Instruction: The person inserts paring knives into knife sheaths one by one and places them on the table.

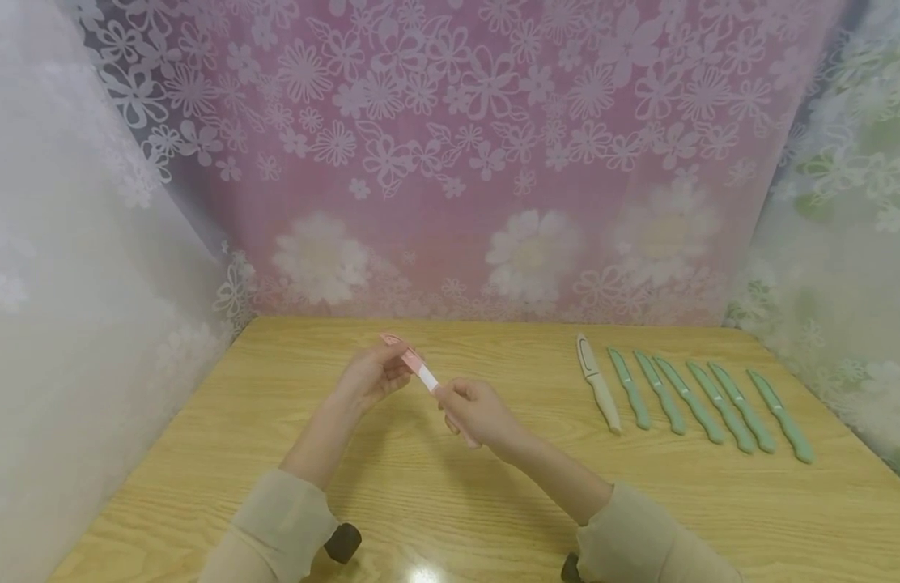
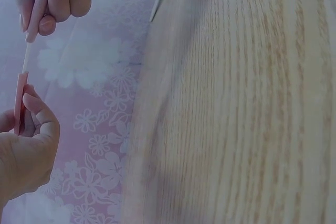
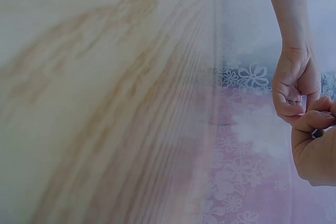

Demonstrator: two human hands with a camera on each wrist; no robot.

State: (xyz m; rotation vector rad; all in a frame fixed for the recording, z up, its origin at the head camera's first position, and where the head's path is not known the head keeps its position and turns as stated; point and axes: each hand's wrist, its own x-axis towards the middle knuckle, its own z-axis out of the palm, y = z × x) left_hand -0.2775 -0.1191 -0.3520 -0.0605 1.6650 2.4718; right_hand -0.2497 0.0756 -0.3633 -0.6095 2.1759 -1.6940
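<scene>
Between both hands, above the table, is a pink-handled knife [image 1: 427,378] whose white blade is partly outside a pink sheath [image 1: 415,362]. My left hand [image 1: 368,377] pinches the sheath between thumb and fingers. Curled round the handle is my right hand [image 1: 485,414], with the handle's end [image 1: 470,440] showing below it. In the left wrist view, a short stretch of blade [image 2: 26,57] separates sheath and handle. The right wrist view has the left hand [image 3: 297,80] behind the right hand [image 3: 317,153], which hides the knife.
To the right on the wooden table [image 1: 275,486] lie a cream knife [image 1: 603,397] and a row of several green knives [image 1: 698,409], all slanting the same way. A pink flowered curtain [image 1: 450,162] hangs behind the table, with pale curtains at both sides.
</scene>
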